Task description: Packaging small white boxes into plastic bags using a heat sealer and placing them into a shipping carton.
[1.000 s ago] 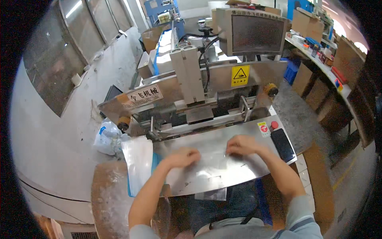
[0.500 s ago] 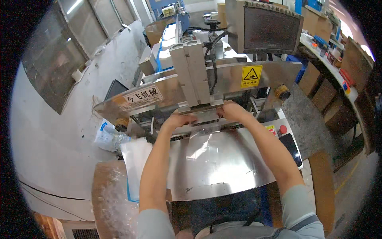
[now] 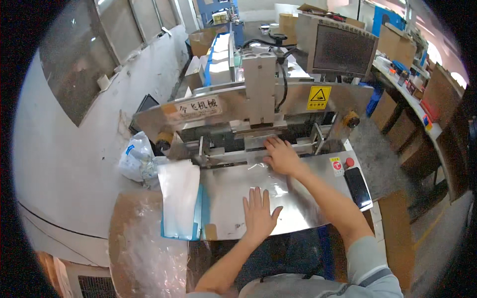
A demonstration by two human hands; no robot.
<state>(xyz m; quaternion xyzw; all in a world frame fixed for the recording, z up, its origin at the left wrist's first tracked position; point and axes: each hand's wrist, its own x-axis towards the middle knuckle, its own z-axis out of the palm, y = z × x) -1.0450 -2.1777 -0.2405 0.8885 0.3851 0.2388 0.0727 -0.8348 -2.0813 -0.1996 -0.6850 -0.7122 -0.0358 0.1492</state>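
My left hand is open, palm down with fingers spread, at the front part of a shiny metal worktable. Its fingers point toward the machine and hold nothing. Farther in, my right hand reaches to the machine's press head, its fingers stretched out over the edge of a clear plastic piece. That see-through piece lies just below the head and runs onto the table; its exact outline is hard to make out among the reflections.
A stack of whitish sheets in a blue holder stands left of the table. To the right are a red button and a black phone. A metal crossbar with a yellow warning sticker spans behind. Clear plastic pieces fill a carton at lower left.
My left hand has come back from under the press head to the front of the table and spread open. My right hand has shifted slightly nearer, its fingers now flatter. The view has shifted.
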